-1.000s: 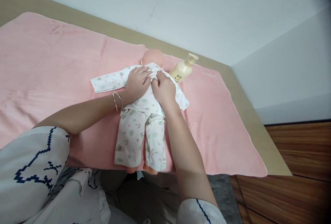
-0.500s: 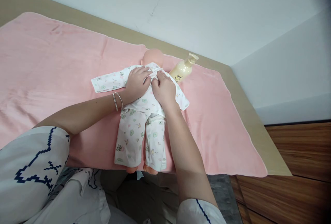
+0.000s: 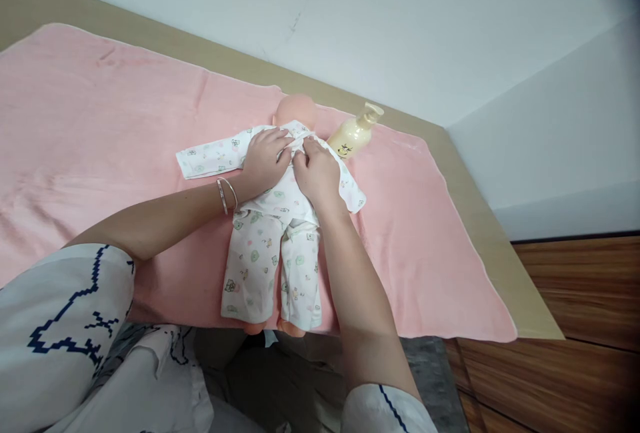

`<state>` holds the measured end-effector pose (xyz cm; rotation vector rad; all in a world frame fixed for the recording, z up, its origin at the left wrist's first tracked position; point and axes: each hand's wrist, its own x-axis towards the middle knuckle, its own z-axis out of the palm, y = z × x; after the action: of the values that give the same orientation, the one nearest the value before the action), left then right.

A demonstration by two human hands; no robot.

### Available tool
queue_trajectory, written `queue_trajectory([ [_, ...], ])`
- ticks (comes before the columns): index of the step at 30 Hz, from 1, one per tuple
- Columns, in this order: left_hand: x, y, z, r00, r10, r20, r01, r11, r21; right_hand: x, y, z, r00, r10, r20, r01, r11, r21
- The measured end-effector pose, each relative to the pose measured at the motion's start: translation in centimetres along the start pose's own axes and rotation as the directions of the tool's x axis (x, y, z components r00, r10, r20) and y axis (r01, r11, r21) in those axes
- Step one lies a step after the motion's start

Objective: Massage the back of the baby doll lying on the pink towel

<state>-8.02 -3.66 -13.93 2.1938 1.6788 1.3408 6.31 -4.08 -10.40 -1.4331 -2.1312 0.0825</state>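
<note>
I see the left hand [image 3: 267, 161] and right hand [image 3: 320, 170] curved over the dressed doll [image 3: 283, 201], gripping or not I can't tell, and with its feet [image 3: 254, 328] at the near edge of the blanket [image 3: 425, 240], a tug could drag it off.

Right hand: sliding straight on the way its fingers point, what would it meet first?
The right hand touches the doll's shirt; beyond the shirt's neck, it would likely meet the doll's head first, though depth is unclear.
</note>
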Motion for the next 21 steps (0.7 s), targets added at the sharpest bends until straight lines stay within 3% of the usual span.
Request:
queue_trajectory([
  [21, -0.02, 0.07, -0.18, 1.000, -0.013, 0.011, 0.013, 1.000, -0.021, -0.02, -0.07, -0.09, 1.000, -0.011, -0.009, 0.011, 1.000, -0.018],
])
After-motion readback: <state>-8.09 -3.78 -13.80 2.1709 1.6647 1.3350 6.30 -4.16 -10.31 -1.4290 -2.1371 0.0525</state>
